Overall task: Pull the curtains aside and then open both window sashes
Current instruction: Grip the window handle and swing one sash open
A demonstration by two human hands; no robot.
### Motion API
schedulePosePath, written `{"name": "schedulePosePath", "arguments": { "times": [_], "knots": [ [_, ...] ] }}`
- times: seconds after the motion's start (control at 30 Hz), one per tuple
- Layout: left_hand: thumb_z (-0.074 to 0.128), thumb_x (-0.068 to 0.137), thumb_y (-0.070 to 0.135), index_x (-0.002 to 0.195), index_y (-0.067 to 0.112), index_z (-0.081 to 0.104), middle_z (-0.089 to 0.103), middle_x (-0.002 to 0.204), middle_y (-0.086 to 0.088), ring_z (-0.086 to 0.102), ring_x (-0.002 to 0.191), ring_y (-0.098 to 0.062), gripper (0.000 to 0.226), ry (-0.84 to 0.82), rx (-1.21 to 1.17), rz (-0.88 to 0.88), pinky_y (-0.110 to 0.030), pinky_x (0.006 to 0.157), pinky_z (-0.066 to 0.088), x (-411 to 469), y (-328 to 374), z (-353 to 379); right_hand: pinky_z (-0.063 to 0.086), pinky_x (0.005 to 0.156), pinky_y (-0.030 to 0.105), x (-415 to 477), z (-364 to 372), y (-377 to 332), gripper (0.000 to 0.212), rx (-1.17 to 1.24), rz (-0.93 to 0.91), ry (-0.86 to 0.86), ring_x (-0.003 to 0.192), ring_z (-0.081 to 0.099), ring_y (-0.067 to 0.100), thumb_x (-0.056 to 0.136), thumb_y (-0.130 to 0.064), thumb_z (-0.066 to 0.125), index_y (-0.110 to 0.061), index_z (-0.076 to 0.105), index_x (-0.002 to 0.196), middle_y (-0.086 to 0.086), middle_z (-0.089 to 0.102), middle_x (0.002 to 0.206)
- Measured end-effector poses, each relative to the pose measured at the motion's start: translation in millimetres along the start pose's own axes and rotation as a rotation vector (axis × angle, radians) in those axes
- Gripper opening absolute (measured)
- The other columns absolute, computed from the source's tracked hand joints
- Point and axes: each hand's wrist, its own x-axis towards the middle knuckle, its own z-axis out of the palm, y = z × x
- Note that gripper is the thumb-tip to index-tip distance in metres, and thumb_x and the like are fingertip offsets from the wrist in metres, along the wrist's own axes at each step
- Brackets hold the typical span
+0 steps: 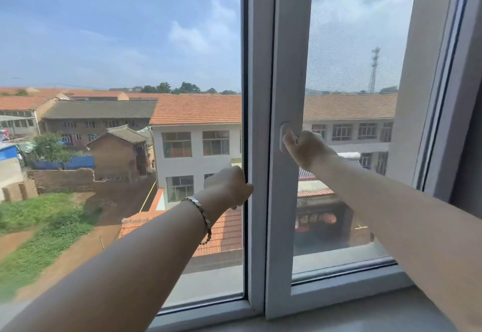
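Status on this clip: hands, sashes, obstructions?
Left hand gripping left sash edge. Right hand at right sash handle. No curtains visible across glass.

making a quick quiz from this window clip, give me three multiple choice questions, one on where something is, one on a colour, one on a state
1. Where is the right hand?
A. at the white handle on the sash frame
B. flat on the sill
C. on the glass

2. What colour is the nearest big roof outside?
A. green
B. orange
C. black

3. What is the left hand doing?
A. hanging free
B. holding a cup
C. gripping the edge of the centre frame

Answers: 1 A, fingers curl at the handle. 2 B, its tiles are orange. 3 C, fingers wrap round the frame edge.
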Motion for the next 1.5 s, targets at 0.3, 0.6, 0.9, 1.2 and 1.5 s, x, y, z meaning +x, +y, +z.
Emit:
{"name": "schedulePosePath", "arguments": {
  "times": [0.3,0.6,0.9,1.2,1.5],
  "knots": [
    [0.045,0.092,0.022,0.074,0.007,0.064,0.071,0.067,-0.004,0.075,0.073,-0.02,0.03,0.06,0.019,0.015,-0.034,0.078,0.06,-11,20,-15,0.037,0.058,0.026,-18,-8,1,0.049,-0.143,-0.036,0.087,0.079,0.056,0.029,0.096,-0.041,0.029,-0.006,0.051,0.07,0.012,0.054,0.081],
    [0.047,0.095,0.022,0.067,0.007,0.062,0.069,0.066,-0.003,0.07,0.063,-0.019,0.035,-0.039,-0.094,0.076,-0.031,0.069,0.06,-44,38,11,0.029,0.046,0.019,-77,-50,17,0.056,-0.145,-0.158,0.218,0.045,0.041,0.013,0.097,-0.038,0.033,-0.015,0.034,0.046,0.002,0.04,0.047],
    [0.047,0.094,0.019,0.055,0.012,0.051,0.065,0.06,-0.002,0.07,0.067,-0.021,0.039,-0.143,-0.066,0.129,-0.033,0.078,0.058,-105,111,41,0.039,0.059,0.028,-170,-143,56,0.057,-0.04,-0.173,0.151,0.053,0.046,0.019,0.065,-0.067,0.011,-0.022,0.036,0.041,0.0,0.04,0.047],
    [0.051,0.09,0.014,0.053,0.011,0.056,0.065,0.06,-0.004,0.058,0.056,-0.018,0.037,-0.194,-0.153,0.241,-0.03,0.063,0.053,-163,230,71,0.041,0.058,0.029,-262,-277,135,0.046,0.021,0.023,0.26,0.057,0.05,0.024,0.094,-0.022,0.036,-0.018,0.04,0.048,0.011,0.052,0.056],
    [0.052,0.095,0.019,0.071,0.003,0.063,0.065,0.064,-0.006,0.058,0.053,-0.016,0.031,-0.235,-0.172,0.426,-0.028,0.054,0.051,-188,313,73,0.042,0.086,0.033,-317,-351,180,0.036,-0.096,0.393,0.549,0.109,0.057,0.03,0.101,-0.029,0.028,-0.013,0.058,0.112,0.014,0.063,0.111]
  ]
}}
